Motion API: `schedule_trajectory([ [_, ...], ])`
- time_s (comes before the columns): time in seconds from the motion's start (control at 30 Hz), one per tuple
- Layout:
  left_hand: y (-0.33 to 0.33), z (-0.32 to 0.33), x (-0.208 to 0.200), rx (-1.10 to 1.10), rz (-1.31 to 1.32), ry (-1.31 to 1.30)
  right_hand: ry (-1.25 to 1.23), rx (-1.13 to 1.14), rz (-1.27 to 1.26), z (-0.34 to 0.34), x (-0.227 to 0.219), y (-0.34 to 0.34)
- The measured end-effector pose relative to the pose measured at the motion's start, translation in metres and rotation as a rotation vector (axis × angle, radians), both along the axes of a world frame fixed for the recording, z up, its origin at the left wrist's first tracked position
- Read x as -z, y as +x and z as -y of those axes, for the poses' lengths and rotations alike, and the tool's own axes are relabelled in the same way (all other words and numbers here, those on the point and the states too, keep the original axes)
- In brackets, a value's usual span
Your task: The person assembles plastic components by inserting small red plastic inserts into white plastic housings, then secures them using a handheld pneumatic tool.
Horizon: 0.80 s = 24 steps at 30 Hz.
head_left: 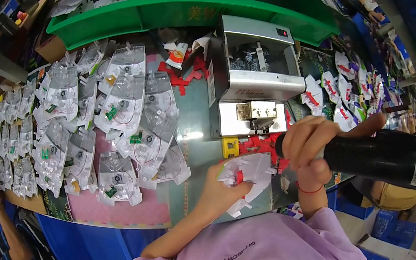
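Note:
My left hand (222,189) holds a white plastic part (249,175) with red pieces against the near edge of the workbench. My right hand (308,142) grips a black electric screwdriver (382,156), whose front end points left toward the white part. Small red plastic pieces (258,144) lie just behind the part, below a grey metal machine (259,77).
Many clear plastic shells with green boards and red wires (127,120) cover the bench to the left. More white-and-red parts (338,93) lie at the right. A green tray (149,13) runs along the back. Another person's arm (7,232) is at the lower left.

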<state>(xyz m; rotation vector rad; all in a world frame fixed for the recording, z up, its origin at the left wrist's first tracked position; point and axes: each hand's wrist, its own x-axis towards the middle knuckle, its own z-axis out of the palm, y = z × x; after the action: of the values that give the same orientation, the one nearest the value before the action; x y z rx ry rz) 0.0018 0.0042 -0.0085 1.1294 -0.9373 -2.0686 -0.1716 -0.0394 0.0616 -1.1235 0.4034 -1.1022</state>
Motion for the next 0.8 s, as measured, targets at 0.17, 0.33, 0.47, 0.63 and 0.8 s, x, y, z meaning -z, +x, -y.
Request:
schedule_trajectory([
  [0.17,0.001,-0.005,0.01,-0.078,0.132,-0.003,-0.421,0.5,-0.195,0.015,0.018,0.013],
  [0.33,0.004,-0.006,0.017,-0.103,0.101,0.054,-0.227,0.591,-0.338,0.015,0.027,0.019],
  [0.47,0.006,-0.006,0.019,-0.102,0.075,0.118,-0.073,0.474,-0.189,0.002,0.035,0.011],
  [0.63,0.005,-0.001,0.011,-0.184,0.004,0.203,-0.073,0.404,-0.067,-0.019,0.033,0.016],
  [0.8,0.004,-0.001,0.01,-0.209,-0.055,0.196,-0.08,0.307,0.096,-0.032,0.028,0.025],
])
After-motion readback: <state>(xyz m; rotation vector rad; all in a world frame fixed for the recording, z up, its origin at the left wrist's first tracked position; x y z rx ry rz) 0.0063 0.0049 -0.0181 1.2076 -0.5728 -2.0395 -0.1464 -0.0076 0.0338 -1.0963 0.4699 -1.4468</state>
